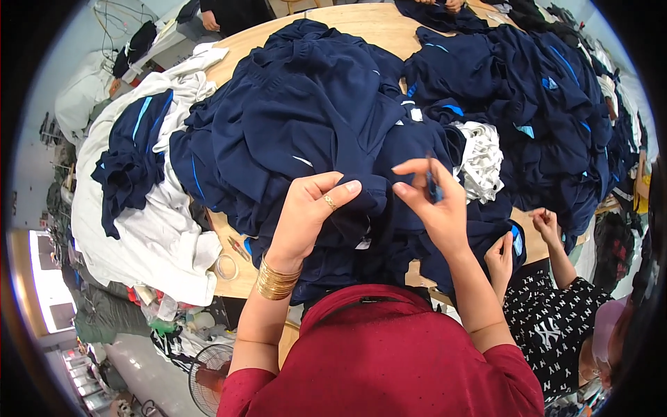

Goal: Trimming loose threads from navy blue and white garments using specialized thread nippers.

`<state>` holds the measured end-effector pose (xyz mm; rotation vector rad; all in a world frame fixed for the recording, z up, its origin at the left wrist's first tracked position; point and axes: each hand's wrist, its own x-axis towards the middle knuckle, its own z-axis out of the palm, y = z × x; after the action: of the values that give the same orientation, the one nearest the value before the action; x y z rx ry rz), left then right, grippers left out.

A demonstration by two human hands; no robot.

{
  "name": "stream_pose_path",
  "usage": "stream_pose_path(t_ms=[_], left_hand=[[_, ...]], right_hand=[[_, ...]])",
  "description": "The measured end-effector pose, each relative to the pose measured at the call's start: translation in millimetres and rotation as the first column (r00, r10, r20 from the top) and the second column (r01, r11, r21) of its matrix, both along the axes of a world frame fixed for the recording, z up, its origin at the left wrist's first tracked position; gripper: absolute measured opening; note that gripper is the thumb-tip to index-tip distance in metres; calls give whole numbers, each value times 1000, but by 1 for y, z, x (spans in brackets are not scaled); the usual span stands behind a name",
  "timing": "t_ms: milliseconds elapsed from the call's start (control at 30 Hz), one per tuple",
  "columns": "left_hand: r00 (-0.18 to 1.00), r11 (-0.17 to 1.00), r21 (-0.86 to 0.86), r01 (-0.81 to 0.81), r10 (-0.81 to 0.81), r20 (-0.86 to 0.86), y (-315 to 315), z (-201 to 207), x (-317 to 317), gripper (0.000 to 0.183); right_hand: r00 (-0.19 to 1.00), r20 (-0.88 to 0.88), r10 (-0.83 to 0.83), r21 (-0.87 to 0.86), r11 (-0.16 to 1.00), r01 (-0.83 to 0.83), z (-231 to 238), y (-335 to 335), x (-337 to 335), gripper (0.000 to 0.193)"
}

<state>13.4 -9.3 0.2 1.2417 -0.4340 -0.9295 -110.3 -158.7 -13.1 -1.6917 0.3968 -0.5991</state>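
Observation:
My left hand [306,208], with a gold ring and bangles, pinches the edge of a navy garment [365,194] between thumb and fingers. Just to its right, my right hand [438,201] is raised over the cloth, with thumb and forefinger slightly apart. Tucked in that hand is a small pair of blue thread snips [433,186], partly hidden by the fingers and blurred. Under and beyond both hands rises a big pile of navy garments [299,104], some with light blue trim and small white marks.
White cloth [160,236] and a navy piece [139,153] lie left. A tape roll [226,267] and a small tool [238,248] rest on the wooden table [240,283]. White bands [481,163] and more navy garments [528,90] are right. A co-worker [549,326] handles cloth nearby.

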Motion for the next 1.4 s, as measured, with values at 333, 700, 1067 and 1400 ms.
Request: stream_pose_path(t_ms=[333, 700, 1067, 1400], left_hand=[[988, 999, 43, 12, -19, 155, -1, -2, -6, 17], [983, 998, 55, -35, 25, 180, -1, -7, -7, 23], [985, 989, -49, -138, 132, -112, -3, 8, -16, 13], [986, 986, -86, -141, 132, -102, 0, 2, -18, 14]], right_hand=[[967, 254, 28, -565, 815, 125, -1, 16, 10, 23], [998, 53, -32, -97, 995, 37, 15, 16, 5, 6], [992, 42, -118, -541, 832, 122, 2, 2, -14, 29], [985, 48, -165, -625, 764, 159, 10, 8, -5, 27]])
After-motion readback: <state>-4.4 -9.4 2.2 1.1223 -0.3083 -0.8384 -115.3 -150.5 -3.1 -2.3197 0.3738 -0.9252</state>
